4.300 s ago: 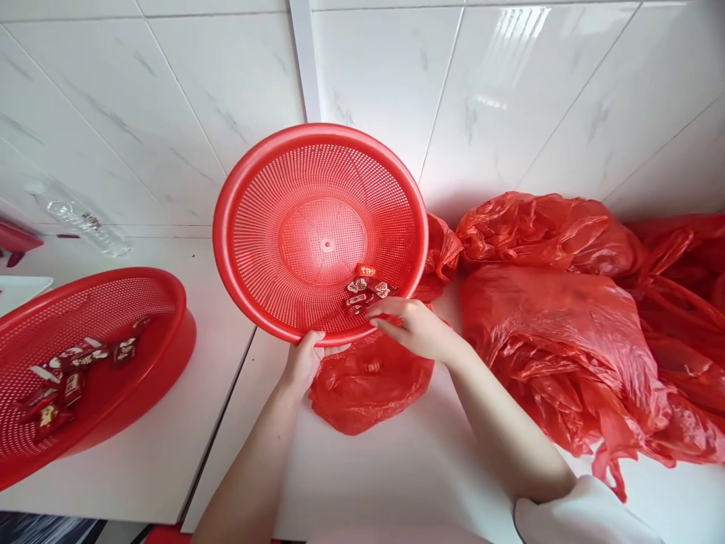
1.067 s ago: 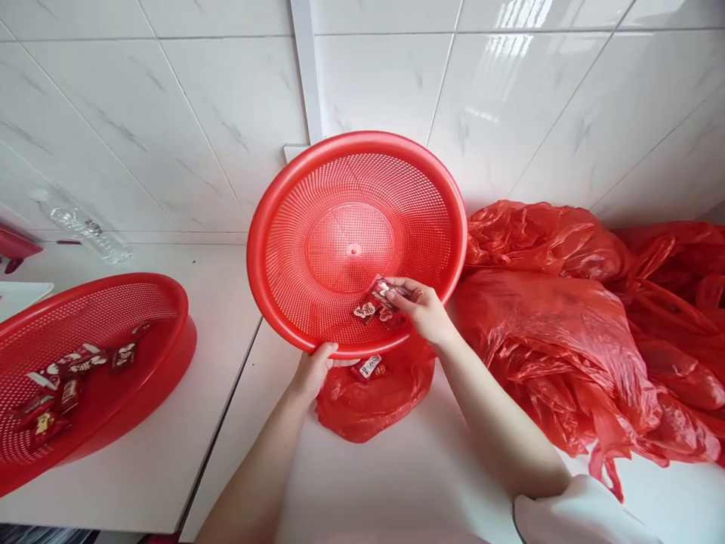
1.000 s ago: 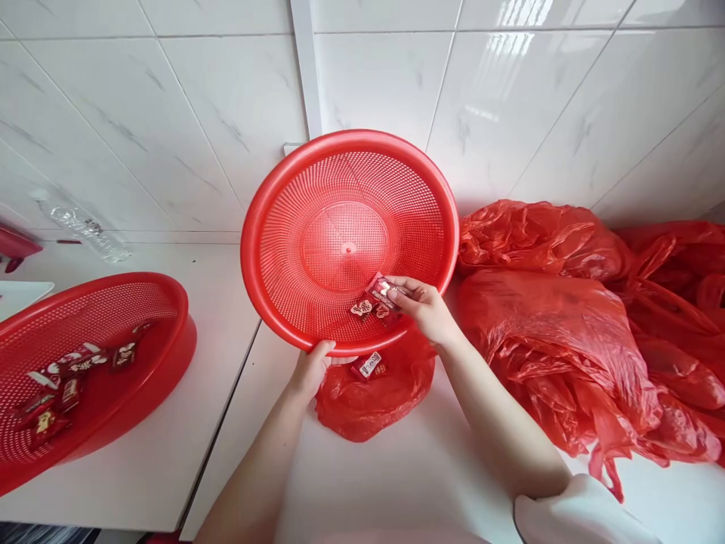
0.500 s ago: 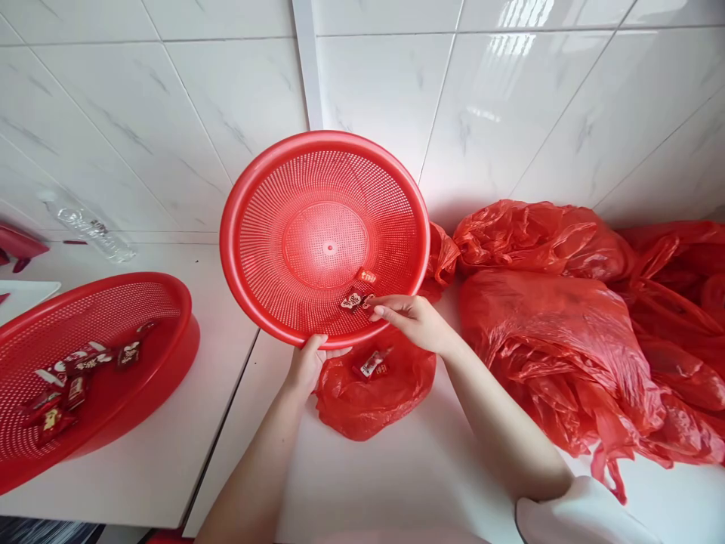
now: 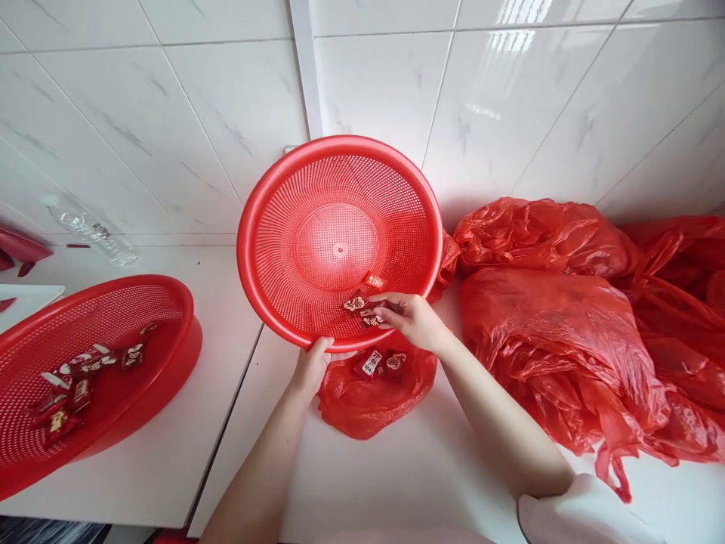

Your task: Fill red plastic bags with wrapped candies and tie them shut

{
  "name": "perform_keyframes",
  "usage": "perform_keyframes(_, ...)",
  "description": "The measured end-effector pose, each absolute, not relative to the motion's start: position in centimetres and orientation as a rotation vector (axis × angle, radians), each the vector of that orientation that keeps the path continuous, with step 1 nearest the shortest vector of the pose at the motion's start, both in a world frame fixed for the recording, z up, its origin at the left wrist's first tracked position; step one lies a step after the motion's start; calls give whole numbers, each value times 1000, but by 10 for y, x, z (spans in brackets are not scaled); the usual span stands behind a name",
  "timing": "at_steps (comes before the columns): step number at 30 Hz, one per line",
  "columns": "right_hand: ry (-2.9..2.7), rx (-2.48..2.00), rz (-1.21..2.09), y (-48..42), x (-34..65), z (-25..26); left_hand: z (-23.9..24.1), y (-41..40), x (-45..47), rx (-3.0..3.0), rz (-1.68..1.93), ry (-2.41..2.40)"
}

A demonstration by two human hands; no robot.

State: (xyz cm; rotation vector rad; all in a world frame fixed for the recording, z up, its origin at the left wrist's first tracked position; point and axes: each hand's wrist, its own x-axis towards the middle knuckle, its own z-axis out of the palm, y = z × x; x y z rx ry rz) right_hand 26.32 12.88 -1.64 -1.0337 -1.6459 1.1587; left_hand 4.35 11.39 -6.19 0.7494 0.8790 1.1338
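Observation:
My left hand (image 5: 310, 368) grips the lower rim of a round red perforated basket (image 5: 294, 227), which is tilted up toward me against the tiled wall. My right hand (image 5: 408, 318) reaches over the rim, fingers pinched on a small red wrapped candy (image 5: 371, 318) at the basket's low edge. Two more candies (image 5: 362, 295) lie loose in the basket beside it. Below the rim a small open red plastic bag (image 5: 362, 404) lies on the white counter with a few candies (image 5: 382, 363) in it.
A second red basket (image 5: 164, 355) at the left holds several wrapped candies (image 5: 73, 378). Big crumpled red plastic bags (image 5: 566, 325) fill the counter at the right. A clear plastic bottle (image 5: 91, 230) lies by the wall at the far left. White counter (image 5: 396, 483) lies in front.
More candies now lie in the small bag under the rim. The tilted basket has shifted a little right, and my right hand has closed on another candy in it.

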Motion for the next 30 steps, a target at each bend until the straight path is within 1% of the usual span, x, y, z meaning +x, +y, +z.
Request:
perform_keyframes(3, -1361, -970, 1418, 133, 265, -17, -60, 114, 43, 731, 1144, 874)
perform_keyframes(6, -1291, -943, 1456, 135, 268, -16, -61, 115, 42, 726, 1143, 858)
perform_keyframes(10, -1451, -948, 1369, 132, 269, -13, -62, 115, 40, 746, 1150, 855)
perform_keyframes(14, -1750, -947, 1432, 126, 269, -9, -61, 116, 40, 745, 1129, 826)
perform_keyframes(16, -1862, -1011, 1291, 124, 267, -7, -60, 116, 41, 759, 1130, 828)
perform_keyframes(22, -2053, -1168, 571, 130, 256, -23, -61, 111, 43, 818, 1058, 852)
perform_keyframes(24, -2165, -1216, 409, 131, 253, -31, -62, 109, 44, 866, 1035, 872)
perform_keyframes(26, -2288, -1239, 382, 131, 252, -36, -63, 107, 44, 905, 1029, 902)
perform_keyframes(30, -2414, -1089, 553, 127, 254, -30, -62, 108, 45, 899, 1030, 937)
